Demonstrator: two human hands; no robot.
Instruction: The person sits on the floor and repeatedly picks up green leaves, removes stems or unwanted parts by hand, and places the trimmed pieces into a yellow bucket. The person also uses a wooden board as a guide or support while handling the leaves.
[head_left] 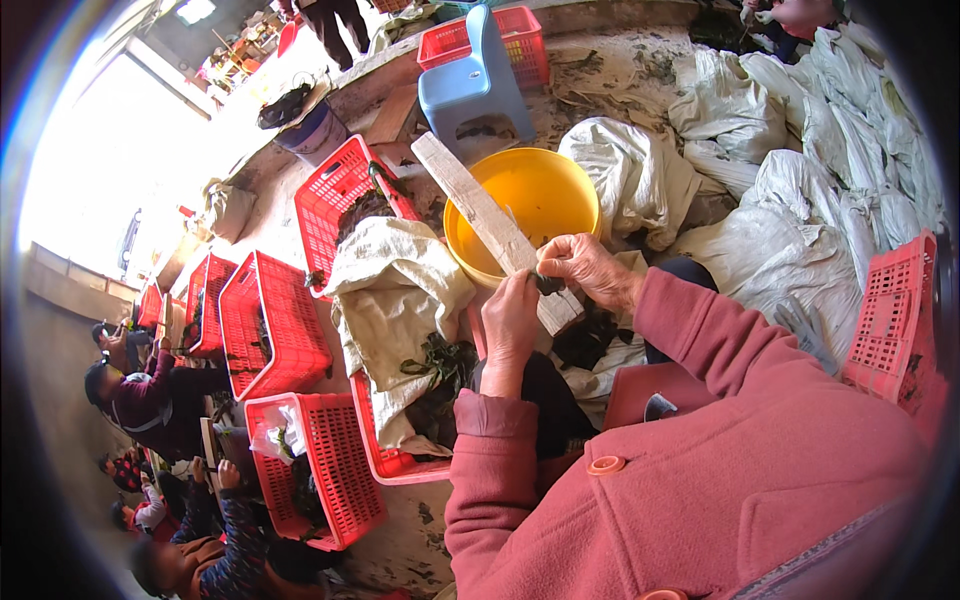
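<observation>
A pale wooden board (475, 200) lies slanted across the top of a yellow bucket (560, 185) in front of me. My left hand (510, 325) is closed over the board's near part, its fingertips pinching the edge of a small dark leafy piece (548, 284). From the other side, my right hand (592, 268) grips the same piece between thumb and fingers. The piece looks like seaweed, but the fingers cover much of it. Left of my left hand, a red basket (395, 470) holds dark green leaves (440, 365), partly under a beige sack (385, 290).
Several red baskets stand to the left, among them one basket (345, 465) near seated people working. Beyond the bucket is a blue plastic stool (480, 90). Bulging white sacks (780, 240) crowd the right, with another red basket (890, 315) beside them. Dark leaves (588, 340) lie beneath my right wrist.
</observation>
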